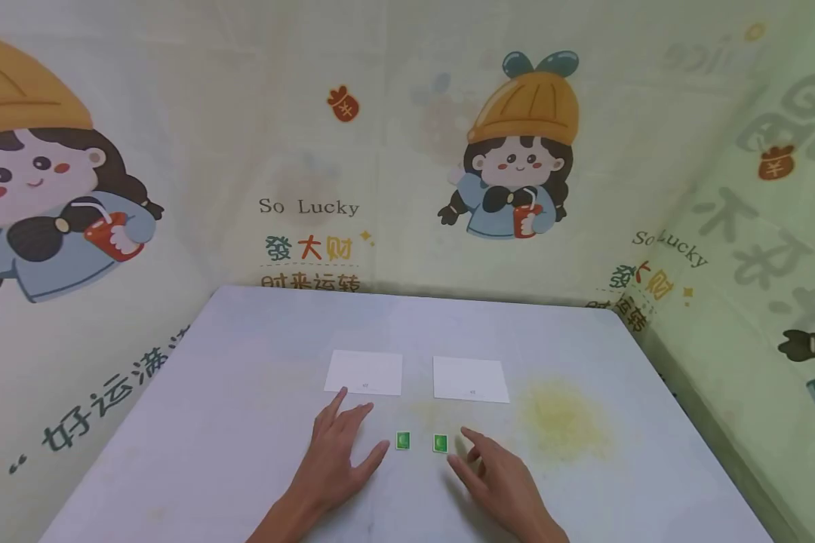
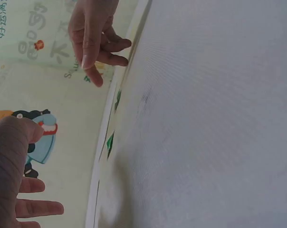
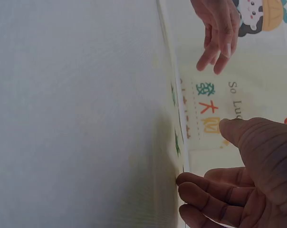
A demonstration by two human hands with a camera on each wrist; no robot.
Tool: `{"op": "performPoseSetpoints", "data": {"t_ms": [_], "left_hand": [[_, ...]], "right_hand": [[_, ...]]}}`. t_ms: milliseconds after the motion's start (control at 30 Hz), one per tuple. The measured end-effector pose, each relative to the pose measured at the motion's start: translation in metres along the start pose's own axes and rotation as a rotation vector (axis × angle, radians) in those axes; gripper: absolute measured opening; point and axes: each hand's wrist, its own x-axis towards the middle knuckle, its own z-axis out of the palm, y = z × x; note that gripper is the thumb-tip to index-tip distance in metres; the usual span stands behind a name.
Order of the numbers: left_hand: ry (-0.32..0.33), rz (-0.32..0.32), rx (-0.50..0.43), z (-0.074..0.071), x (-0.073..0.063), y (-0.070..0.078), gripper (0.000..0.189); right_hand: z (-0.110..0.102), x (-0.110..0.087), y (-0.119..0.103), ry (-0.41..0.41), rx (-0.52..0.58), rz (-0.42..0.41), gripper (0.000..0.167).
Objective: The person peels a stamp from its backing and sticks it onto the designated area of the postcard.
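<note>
Left hand: the left hand (image 1: 339, 452) lies flat on the table (image 1: 197, 422), palm down, fingers spread and straight, holding nothing; its forefinger tip reaches the near edge of the left white card (image 1: 364, 372).
Right hand: the right hand (image 1: 499, 479) rests low over the table with fingers loosely bent and parted, gripping nothing; its fingertips sit just right of the right green stamp (image 1: 440, 443).
Left green stamp: the left green stamp (image 1: 403, 440) lies flat on the table between the two hands, just right of the left thumb, not touched.
Right green stamp: it lies beside the left one, a little apart; whether a fingertip touches it cannot be told.
White cards: the right white card (image 1: 470, 378) lies beside the left card, both farther off than the stamps.
Table mark: a yellow stain (image 1: 562, 418) spreads right of the right hand.
Backdrop: a cartoon-printed cloth (image 1: 516, 166) stands behind the table and on both sides.
</note>
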Motion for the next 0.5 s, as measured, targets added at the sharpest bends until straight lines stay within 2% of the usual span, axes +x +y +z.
{"op": "performPoseSetpoints", "data": {"t_ms": [133, 367, 500], "left_hand": [[-0.028, -0.006, -0.032, 0.009, 0.006, -0.001, 0.053], [-0.012, 0.059, -0.102, 0.028, 0.019, -0.008, 0.048], [-0.041, 0.055, -0.115, 0.035, 0.031, -0.004, 0.045]], "right_hand": [[0.000, 0.007, 0.003, -0.048, 0.007, 0.011, 0.053], [0.001, 0.014, 0.007, -0.039, 0.012, 0.009, 0.049], [0.002, 0.018, 0.005, -0.043, 0.012, 0.015, 0.047]]}}
